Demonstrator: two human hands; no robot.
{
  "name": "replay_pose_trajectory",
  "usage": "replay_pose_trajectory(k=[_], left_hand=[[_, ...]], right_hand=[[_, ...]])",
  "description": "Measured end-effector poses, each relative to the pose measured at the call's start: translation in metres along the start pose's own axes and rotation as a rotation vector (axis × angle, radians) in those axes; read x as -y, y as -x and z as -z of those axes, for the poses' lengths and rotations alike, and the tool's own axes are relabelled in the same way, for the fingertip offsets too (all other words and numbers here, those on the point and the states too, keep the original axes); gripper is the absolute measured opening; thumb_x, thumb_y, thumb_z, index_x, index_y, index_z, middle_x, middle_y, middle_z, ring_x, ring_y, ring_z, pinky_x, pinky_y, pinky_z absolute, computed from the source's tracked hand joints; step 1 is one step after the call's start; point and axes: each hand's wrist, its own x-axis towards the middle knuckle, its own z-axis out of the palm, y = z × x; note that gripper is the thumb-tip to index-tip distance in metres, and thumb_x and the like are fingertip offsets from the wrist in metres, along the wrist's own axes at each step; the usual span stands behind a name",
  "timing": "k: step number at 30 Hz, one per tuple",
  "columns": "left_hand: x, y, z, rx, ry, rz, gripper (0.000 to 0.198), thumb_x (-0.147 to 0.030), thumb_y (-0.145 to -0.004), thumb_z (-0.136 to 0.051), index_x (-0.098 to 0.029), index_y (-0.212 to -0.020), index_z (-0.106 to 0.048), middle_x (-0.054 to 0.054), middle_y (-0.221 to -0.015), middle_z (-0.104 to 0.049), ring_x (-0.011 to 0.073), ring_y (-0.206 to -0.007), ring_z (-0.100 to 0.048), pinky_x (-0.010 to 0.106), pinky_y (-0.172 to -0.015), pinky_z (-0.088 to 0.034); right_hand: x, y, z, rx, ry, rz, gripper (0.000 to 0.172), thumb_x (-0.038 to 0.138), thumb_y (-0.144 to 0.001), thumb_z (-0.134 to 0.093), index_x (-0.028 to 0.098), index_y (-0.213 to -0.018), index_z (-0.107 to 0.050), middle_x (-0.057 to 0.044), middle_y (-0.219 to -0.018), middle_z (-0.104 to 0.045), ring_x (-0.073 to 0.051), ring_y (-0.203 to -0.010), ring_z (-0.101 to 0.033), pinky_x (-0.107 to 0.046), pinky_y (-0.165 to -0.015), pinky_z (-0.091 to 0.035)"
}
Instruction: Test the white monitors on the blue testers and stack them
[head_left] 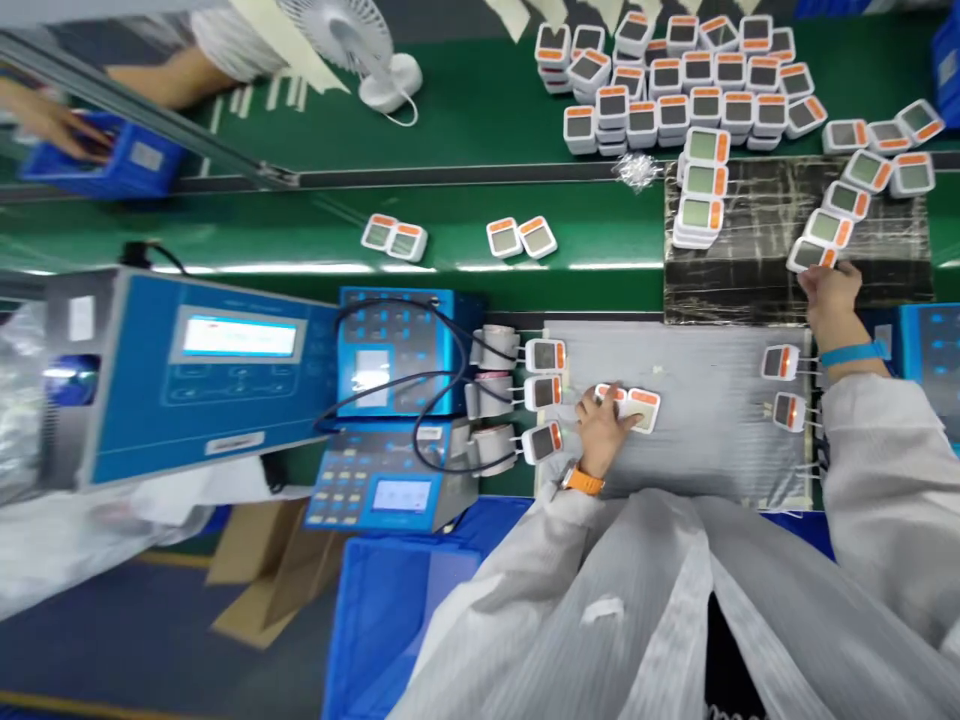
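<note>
My left hand (601, 432), an orange watch band at its wrist, lies over two small white display units on the grey mat (712, 420). Its fingers are bent over the left display unit (609, 392), partly hiding it, and the thumb touches the right display unit (643, 410). Farther right, my right hand (832, 290), with a blue wristband, has its fingers closed at the edge of a display unit (811, 254). That unit is the nearest in a slanting row on the black taped board (735, 285).
Plugged-in display units (541, 392) line the mat's left edge; two more (784, 363) sit at its right. Blue test instruments (405, 350) with black cables stand left. Many stacked units (697, 80) fill the back shelf beside a fan (390, 85). Another person's hand (67, 120) reaches into a blue bin.
</note>
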Motion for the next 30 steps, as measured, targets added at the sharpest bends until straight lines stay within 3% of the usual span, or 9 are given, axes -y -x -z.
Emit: replay_pose_trajectory(k=[2, 4, 7, 10, 13, 19, 24, 27, 30], left_hand=[[0.003, -0.006, 0.004, 0.02, 0.034, -0.007, 0.071, -0.05, -0.085, -0.087, -0.027, -0.147, -0.061, 0.02, -0.147, -0.052, 0.0399, -0.128, -0.056, 0.051, -0.096, -0.058], [0.002, -0.009, 0.01, 0.019, 0.044, -0.01, 0.065, -0.04, -0.083, -0.09, -0.025, -0.141, -0.065, 0.018, -0.142, -0.054, 0.0383, -0.128, -0.056, 0.049, -0.096, -0.058], [-0.006, -0.007, 0.018, -0.049, 0.031, -0.086, 0.053, -0.026, -0.086, -0.084, -0.028, -0.136, -0.068, 0.016, -0.143, -0.054, 0.0378, -0.127, -0.055, 0.05, -0.096, -0.058], [-0.023, 0.001, 0.023, -0.1, 0.034, -0.247, 0.052, -0.017, -0.085, -0.079, -0.031, -0.134, -0.069, 0.013, -0.144, -0.056, 0.0376, -0.127, -0.054, 0.052, -0.098, -0.057], [-0.044, 0.009, 0.019, -0.106, 0.091, -0.427, 0.058, -0.012, -0.082, -0.077, -0.032, -0.136, -0.068, 0.01, -0.143, -0.058, 0.0362, -0.127, -0.054, 0.053, -0.103, -0.056], [-0.089, 0.028, -0.027, 0.148, 0.327, -0.779, 0.064, -0.01, -0.078, -0.077, -0.028, -0.137, -0.059, 0.01, -0.14, -0.058, 0.0315, -0.128, -0.061, 0.049, -0.11, -0.056], [-0.116, 0.054, -0.098, 0.392, 0.713, -0.938, 0.073, -0.002, -0.071, -0.076, -0.022, -0.134, -0.047, 0.014, -0.138, -0.055, 0.03, -0.135, -0.06, 0.049, -0.112, -0.058], [-0.131, 0.065, -0.141, 0.448, 0.853, -0.937, 0.07, -0.003, -0.075, -0.073, -0.024, -0.133, -0.041, 0.016, -0.143, -0.052, 0.0312, -0.141, -0.058, 0.049, -0.109, -0.06], [-0.143, 0.07, -0.17, 0.463, 0.879, -0.898, 0.066, -0.006, -0.078, -0.072, -0.024, -0.131, -0.037, 0.016, -0.142, -0.049, 0.0324, -0.146, -0.056, 0.046, -0.105, -0.062]], right_hand=[[-0.01, 0.05, -0.009, 0.124, 0.149, 0.02, 0.031, 0.002, -0.089, -0.058, 0.015, -0.117, -0.059, -0.01, -0.113, -0.072, -0.006, -0.076, -0.064, -0.027, -0.078, -0.056], [-0.022, 0.118, -0.018, 0.546, 0.335, 0.072, 0.028, 0.007, -0.087, -0.064, 0.018, -0.112, -0.068, -0.008, -0.109, -0.076, -0.013, -0.086, -0.07, -0.031, -0.087, -0.059], [-0.042, 0.211, -0.039, 0.796, 0.361, 0.042, 0.018, 0.02, -0.075, -0.083, 0.023, -0.092, -0.078, -0.004, -0.099, -0.081, -0.024, -0.091, -0.076, -0.038, -0.088, -0.063], [-0.056, 0.254, -0.055, 0.884, 0.363, 0.012, 0.022, 0.03, -0.079, -0.082, 0.025, -0.1, -0.081, -0.004, -0.106, -0.082, -0.028, -0.102, -0.077, -0.042, -0.094, -0.062], [-0.061, 0.257, -0.045, 0.812, 0.429, -0.028, 0.012, 0.031, -0.084, -0.074, 0.022, -0.09, -0.078, -0.003, -0.089, -0.08, -0.025, -0.084, -0.076, -0.039, -0.083, -0.062], [-0.06, 0.266, 0.079, 0.605, 0.522, 0.063, 0.025, 0.037, -0.091, -0.066, 0.023, -0.111, -0.072, -0.007, -0.104, -0.079, -0.024, -0.091, -0.075, -0.036, -0.075, -0.061], [-0.068, 0.27, 0.208, 0.536, 1.047, 0.52, 0.026, 0.032, -0.099, -0.06, 0.019, -0.116, -0.073, -0.016, -0.123, -0.078, -0.033, -0.123, -0.069, -0.056, -0.107, -0.054], [-0.086, 0.257, 0.247, 0.585, 1.226, 0.685, 0.029, 0.017, -0.1, -0.051, 0.019, -0.116, -0.076, -0.014, -0.128, -0.078, -0.031, -0.136, -0.064, -0.064, -0.123, -0.038], [-0.104, 0.248, 0.253, 0.553, 1.24, 0.719, 0.036, 0.01, -0.103, -0.045, 0.022, -0.11, -0.078, -0.009, -0.116, -0.082, -0.027, -0.133, -0.067, -0.065, -0.13, -0.026]])
